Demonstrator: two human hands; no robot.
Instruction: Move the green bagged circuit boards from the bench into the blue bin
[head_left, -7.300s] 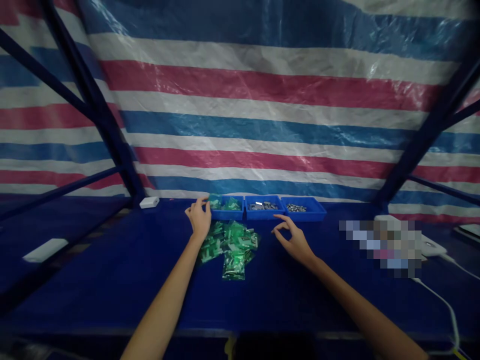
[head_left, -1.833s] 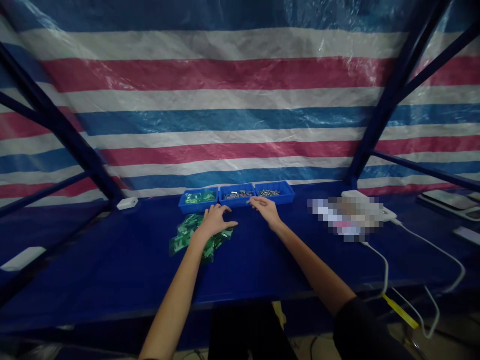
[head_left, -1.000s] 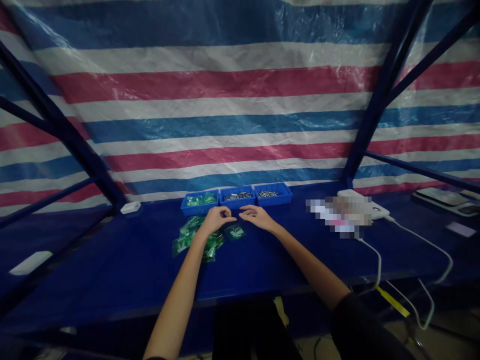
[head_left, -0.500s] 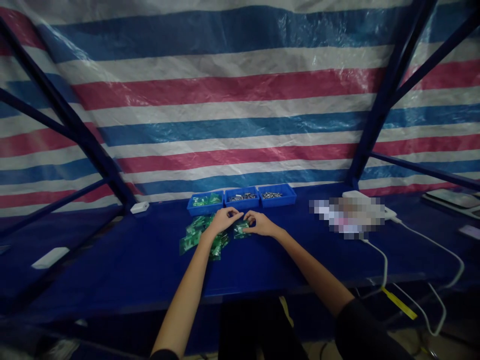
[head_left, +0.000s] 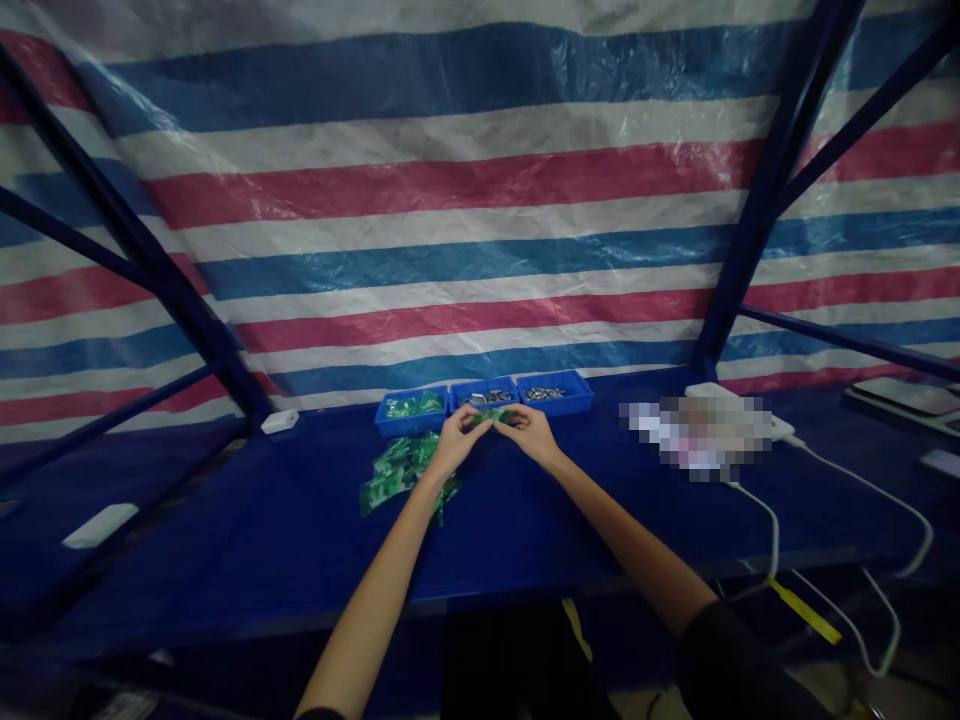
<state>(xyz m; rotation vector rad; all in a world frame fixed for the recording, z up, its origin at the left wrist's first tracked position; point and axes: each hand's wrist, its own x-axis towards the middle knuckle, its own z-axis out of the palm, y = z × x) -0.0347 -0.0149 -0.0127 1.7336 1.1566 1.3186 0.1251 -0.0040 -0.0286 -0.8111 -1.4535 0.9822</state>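
Between my two hands is a small green plastic bag (head_left: pixel 493 414), held by its sides just in front of the middle bin. My left hand (head_left: pixel 456 437) pinches its left side, and my right hand (head_left: pixel 531 432) grips the right side. Below and left of my left hand lies a loose pile of green bags (head_left: pixel 397 470). Three blue bins stand in a row behind: the left bin (head_left: pixel 386 427) holds green bags, the middle bin (head_left: pixel 480 384) small metal parts, partly hidden by my hands, and the right bin (head_left: pixel 571 403) more small metal parts.
A white plastic box (head_left: pixel 280 421) sits at the back left, another white object (head_left: pixel 101 525) further left. On the right are a blurred patch (head_left: pixel 697 435), a white power strip (head_left: pixel 780 428) and white cables (head_left: pixel 772 520). Blue frame posts (head_left: pixel 739 265) flank a striped sheet (head_left: pixel 480 190).
The green bag has been lifted off the table toward the bins. My left hand has come onto it, so both hands now hold it.
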